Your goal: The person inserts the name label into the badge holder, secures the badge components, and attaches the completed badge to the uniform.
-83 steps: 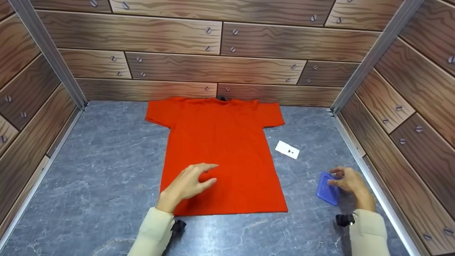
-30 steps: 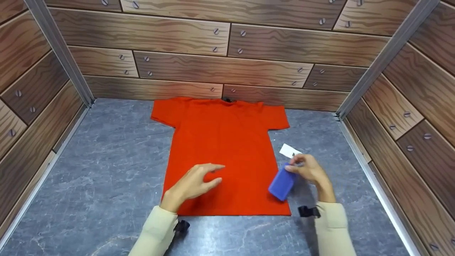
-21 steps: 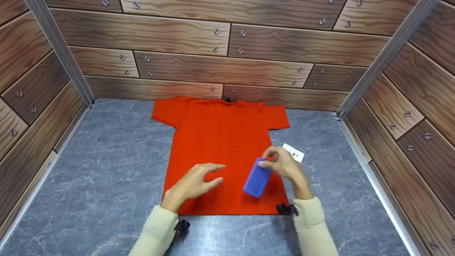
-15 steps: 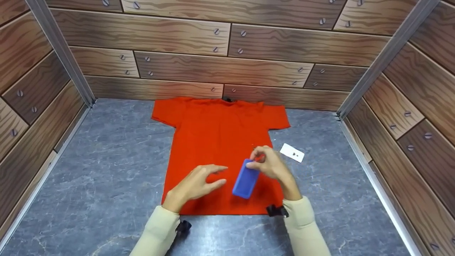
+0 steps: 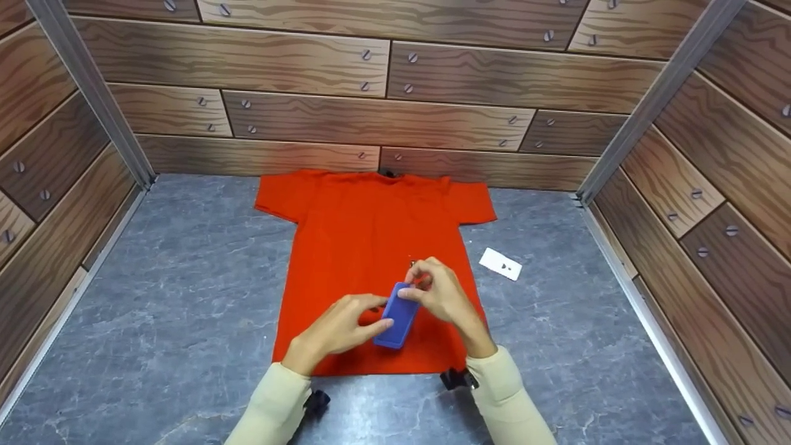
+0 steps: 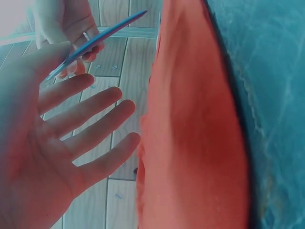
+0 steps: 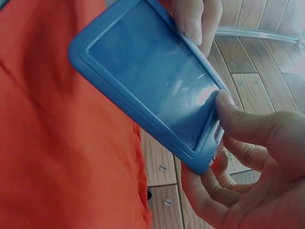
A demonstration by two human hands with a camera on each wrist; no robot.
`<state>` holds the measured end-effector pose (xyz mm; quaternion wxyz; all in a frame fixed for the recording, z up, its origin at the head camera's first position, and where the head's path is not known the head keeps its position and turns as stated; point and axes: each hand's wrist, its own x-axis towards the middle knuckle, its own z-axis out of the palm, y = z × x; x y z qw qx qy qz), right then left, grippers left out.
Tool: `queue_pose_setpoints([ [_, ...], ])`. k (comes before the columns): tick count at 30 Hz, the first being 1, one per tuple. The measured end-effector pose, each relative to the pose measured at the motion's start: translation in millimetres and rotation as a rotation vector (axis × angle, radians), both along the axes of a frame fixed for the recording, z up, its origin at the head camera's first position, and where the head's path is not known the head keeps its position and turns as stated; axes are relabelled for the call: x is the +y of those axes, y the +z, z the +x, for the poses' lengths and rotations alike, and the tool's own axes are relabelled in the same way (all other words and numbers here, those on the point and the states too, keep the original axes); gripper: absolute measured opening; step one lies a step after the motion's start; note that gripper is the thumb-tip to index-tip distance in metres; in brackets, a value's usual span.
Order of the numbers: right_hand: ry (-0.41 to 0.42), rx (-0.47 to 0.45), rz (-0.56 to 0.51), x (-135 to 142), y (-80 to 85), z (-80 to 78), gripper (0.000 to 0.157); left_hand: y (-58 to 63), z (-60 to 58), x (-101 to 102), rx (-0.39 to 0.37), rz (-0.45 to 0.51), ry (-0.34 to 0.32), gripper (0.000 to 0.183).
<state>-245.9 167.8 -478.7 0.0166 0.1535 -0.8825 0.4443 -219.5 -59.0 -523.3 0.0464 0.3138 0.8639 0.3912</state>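
My right hand [image 5: 442, 293] pinches one end of a blue card holder [image 5: 397, 321], thumb on the front and fingers behind. In the right wrist view the holder [image 7: 152, 76] shows a raised frame around a shiny clear window with no card visible in it. My left hand [image 5: 340, 327] is at the holder's other side, its thumb overlapping the holder in the head view. The left wrist view shows this hand's fingers [image 6: 102, 114] spread and nearly straight, with the holder [image 6: 95, 40] edge-on by the thumb. Both hands are over a red T-shirt [image 5: 377, 228] laid flat.
A white card [image 5: 500, 264] with small dark marks lies right of the shirt on the grey marbled table [image 5: 204, 259]. Wood-patterned walls [image 5: 309, 117] stand behind and at both sides, with metal strips [image 5: 642, 111] at the corners.
My right hand has lifted the card holder from the table at the right and carried it left over the shirt to my left hand. The left hand has barely moved.
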Motion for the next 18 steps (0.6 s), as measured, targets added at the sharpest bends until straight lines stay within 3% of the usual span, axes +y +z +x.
queue_pose_setpoints([
  [12,-0.031,0.059,-0.111,-6.5,-1.7,1.5,0.018,5.0,-2.6,1.0,-0.014,0.042,-0.008,0.034],
  [18,-0.026,0.043,-0.167,-8.1,-5.1,2.9,0.015,3.8,-1.3,-1.0,0.024,0.075,0.007,0.026],
])
